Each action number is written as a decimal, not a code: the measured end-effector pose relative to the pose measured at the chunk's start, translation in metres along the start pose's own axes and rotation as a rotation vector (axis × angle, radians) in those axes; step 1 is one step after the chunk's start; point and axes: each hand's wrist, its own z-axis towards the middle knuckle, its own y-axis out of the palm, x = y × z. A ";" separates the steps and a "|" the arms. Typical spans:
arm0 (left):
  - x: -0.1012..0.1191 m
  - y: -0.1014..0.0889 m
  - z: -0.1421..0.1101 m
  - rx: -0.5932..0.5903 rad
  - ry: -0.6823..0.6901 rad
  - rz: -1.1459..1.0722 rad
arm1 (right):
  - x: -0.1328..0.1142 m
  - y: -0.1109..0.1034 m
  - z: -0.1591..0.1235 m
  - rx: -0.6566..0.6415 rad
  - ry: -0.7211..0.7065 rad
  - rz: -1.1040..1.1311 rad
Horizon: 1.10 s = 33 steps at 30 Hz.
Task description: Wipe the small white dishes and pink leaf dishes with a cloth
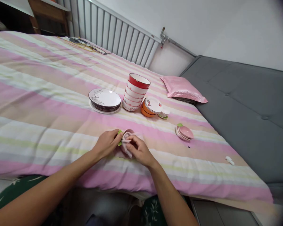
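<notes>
Just above the bed's front part, my left hand (108, 142) grips a small pink bowl (129, 131) by its green leaf-shaped handle (119, 138). My right hand (140, 150) pinches a pale pink cloth (126, 144) pressed into that bowl, so most of the bowl is hidden. To the right lie similar small pink bowls (184, 133), nested and tilted on the sheet. Beyond my hands stands a tall stack of white bowls (133, 94), the top one red-banded. A stack of dark-rimmed plates (105, 98) sits to its left.
Orange bowls (147, 112) topped by flowered dishes (153, 104) stand right of the tall stack, near a small white dish (165, 112). A pink pillow (182, 88) lies by the grey headboard (245, 100). Cables (89, 45) rest at the far edge. A crumpled white item (230, 160) lies right.
</notes>
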 end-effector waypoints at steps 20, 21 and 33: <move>-0.005 0.005 0.004 0.008 -0.014 0.087 | -0.023 -0.002 -0.025 -0.196 0.019 -0.906; -0.005 0.005 0.004 0.009 -0.013 0.081 | -0.023 0.000 -0.025 -0.177 0.058 -0.920; -0.002 0.004 0.004 -0.004 0.006 0.057 | -0.005 0.001 -0.018 -0.194 0.012 -0.823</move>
